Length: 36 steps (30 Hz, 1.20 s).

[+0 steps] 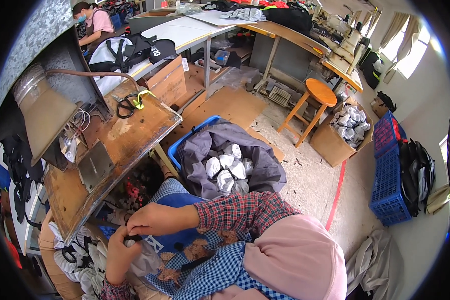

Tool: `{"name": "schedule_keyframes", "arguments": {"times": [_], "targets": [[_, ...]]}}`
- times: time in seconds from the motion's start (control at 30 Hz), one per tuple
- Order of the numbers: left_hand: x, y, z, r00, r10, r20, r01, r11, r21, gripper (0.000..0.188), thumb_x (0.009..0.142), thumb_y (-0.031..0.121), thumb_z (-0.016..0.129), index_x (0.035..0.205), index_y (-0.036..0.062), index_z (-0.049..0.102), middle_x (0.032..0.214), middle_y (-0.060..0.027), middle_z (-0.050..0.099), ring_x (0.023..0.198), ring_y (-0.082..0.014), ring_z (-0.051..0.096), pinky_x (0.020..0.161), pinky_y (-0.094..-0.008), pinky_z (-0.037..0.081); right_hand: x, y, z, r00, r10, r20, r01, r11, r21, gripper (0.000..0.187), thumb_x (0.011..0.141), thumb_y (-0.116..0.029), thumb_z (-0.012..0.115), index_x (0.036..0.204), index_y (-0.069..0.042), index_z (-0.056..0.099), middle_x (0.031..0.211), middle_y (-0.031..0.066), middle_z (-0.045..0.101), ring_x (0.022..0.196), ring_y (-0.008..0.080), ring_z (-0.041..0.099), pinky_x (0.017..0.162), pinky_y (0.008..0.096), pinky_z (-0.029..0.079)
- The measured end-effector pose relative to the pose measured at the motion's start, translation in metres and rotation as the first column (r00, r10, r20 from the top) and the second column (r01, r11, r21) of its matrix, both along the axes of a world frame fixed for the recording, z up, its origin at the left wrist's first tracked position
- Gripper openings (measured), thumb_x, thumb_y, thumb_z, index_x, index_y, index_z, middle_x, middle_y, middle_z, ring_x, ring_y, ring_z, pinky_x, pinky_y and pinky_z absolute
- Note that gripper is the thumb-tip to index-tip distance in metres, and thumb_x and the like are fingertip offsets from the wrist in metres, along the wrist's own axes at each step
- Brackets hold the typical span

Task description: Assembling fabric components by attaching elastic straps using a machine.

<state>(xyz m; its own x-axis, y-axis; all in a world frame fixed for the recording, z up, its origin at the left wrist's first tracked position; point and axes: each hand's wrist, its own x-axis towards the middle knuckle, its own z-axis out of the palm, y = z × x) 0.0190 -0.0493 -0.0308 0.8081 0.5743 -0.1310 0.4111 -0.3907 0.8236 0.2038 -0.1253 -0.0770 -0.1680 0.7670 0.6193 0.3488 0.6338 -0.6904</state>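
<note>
Over my lap, at the lower left, my two hands meet at a crumpled white fabric piece (pixel 147 260). My left hand (pixel 119 254) is closed around its upper end, fingers pointing up. From the right, my right hand (pixel 157 220) pinches at the same end, where a small dark part shows between the fingers; its kind is hidden. Below my left hand, a carton (pixel 60 267) holds white fabric pieces (pixel 82 260) with black straps. Beyond my right forearm stands a blue tub (pixel 174 152) lined with grey cloth (pixel 262 165), with several white fabric bundles (pixel 226 162) in it.
A worn wooden table (pixel 130 132) with a machine (pixel 47 110) and black-handled scissors (pixel 129 106) is at the left. A wooden stool (pixel 320 92), a carton of white bundles (pixel 335 145) and blue crates (pixel 387 182) stand right. Far left, another person (pixel 97 25) works.
</note>
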Motion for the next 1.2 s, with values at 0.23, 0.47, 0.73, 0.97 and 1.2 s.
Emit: {"name": "schedule_keyframes", "arguments": {"times": [0.23,0.47,0.73,0.97,1.2], "targets": [[0.002,0.002,0.004,0.996,-0.04,-0.083,0.026,0.986,-0.164,0.028,0.068,0.003,0.059,0.095,-0.0038,0.064,0.083,-0.0041,0.063,0.077,-0.0105,0.057,0.071,-0.025,0.044,0.008,-0.005,0.02,0.892,-0.046,0.45,-0.053,0.977,0.205,0.032,0.083,-0.013,0.057,0.114,-0.005,0.054,0.09,0.0122,0.06,0.088,0.0314,0.061,0.074,0.0403,0.05],[0.007,0.002,0.023,0.994,-0.082,-0.074,0.061,0.965,-0.255,0.024,0.072,0.006,0.064,0.093,-0.0051,0.064,0.084,-0.0014,0.065,0.078,-0.0067,0.056,0.073,-0.0236,0.045,0.016,0.005,0.024,0.825,-0.084,0.559,-0.129,0.935,0.33,0.02,0.08,-0.015,0.055,0.096,-0.003,0.057,0.087,0.0109,0.059,0.083,0.0295,0.061,0.073,0.0388,0.051],[0.004,0.018,0.026,0.999,0.012,-0.032,-0.017,0.985,-0.169,0.028,0.07,0.006,0.057,0.096,-0.004,0.064,0.084,-0.0006,0.064,0.079,-0.006,0.055,0.072,-0.0217,0.045,0.028,0.026,0.028,0.879,-0.075,0.472,-0.117,0.924,0.365,0.015,0.079,-0.013,0.057,0.089,-0.003,0.054,0.084,0.0117,0.057,0.081,0.0288,0.059,0.071,0.0368,0.05],[0.003,0.054,0.042,0.992,0.109,0.055,-0.113,0.991,0.071,0.03,0.067,0.009,0.056,0.094,-0.0028,0.061,0.081,-0.0069,0.061,0.079,-0.0136,0.057,0.074,-0.0266,0.045,0.025,0.062,0.039,0.951,-0.091,0.296,-0.007,0.949,0.316,0.017,0.08,-0.01,0.059,0.096,-0.004,0.057,0.082,0.01,0.06,0.076,0.029,0.063,0.067,0.037,0.052],[0.001,0.09,0.056,0.983,0.138,0.118,-0.132,0.99,-0.053,0.033,0.077,0.019,0.059,0.102,-0.0044,0.061,0.086,-0.0034,0.062,0.081,-0.01,0.056,0.072,-0.0257,0.046,0.022,0.088,0.046,0.983,-0.183,0.023,0.18,0.981,0.078,0.012,0.086,-0.007,0.062,0.097,-0.003,0.065,0.085,0.0149,0.067,0.075,0.0299,0.067,0.066,0.0351,0.054]]}}
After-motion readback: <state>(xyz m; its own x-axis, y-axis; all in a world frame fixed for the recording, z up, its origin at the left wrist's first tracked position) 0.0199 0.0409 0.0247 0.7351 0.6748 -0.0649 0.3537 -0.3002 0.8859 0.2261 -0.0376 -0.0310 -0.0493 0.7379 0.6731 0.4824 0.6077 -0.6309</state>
